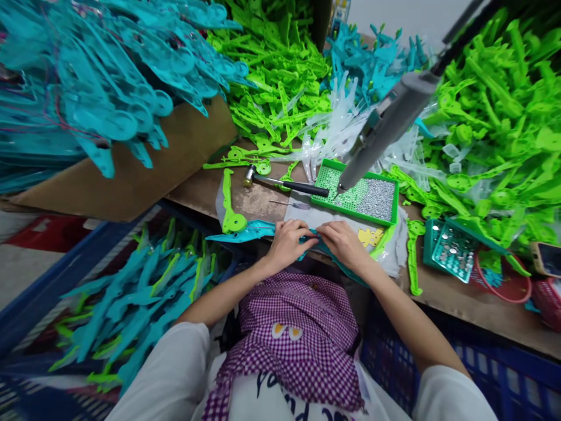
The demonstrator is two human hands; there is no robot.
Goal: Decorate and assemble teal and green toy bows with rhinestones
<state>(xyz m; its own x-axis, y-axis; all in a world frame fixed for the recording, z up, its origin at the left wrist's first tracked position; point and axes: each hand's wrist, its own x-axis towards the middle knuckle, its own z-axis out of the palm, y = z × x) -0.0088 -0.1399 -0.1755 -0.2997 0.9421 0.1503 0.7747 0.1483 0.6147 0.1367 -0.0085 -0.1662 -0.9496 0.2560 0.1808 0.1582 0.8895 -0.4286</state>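
Just over my lap, at the table's front edge, I have a blue plastic piece (pixel 254 232) in both hands. My left hand (pixel 287 244) is closed on its middle, fingers bent and thumb pointing right. Close beside it, my right hand (pixel 344 242) pinches the same piece with thumb and fingertips. My fingers cover the part between them. A bright green plastic arm (pixel 228 202) lies against the blue piece's left end. Beyond my hands, a green tray (pixel 397 202) holds many small metal parts. A hammer (pixel 302 187) rests with its handle end on the tray's rim.
A grey powered screwdriver (pixel 390 117) hangs over the tray. Blue parts (pixel 109 76) fill a cardboard box (pixel 175 158) at left; green parts (pixel 276 76) are heaped behind. A blue crate (pixel 65 257) of blue-green pieces stands lower left. A teal box (pixel 451 248) sits right.
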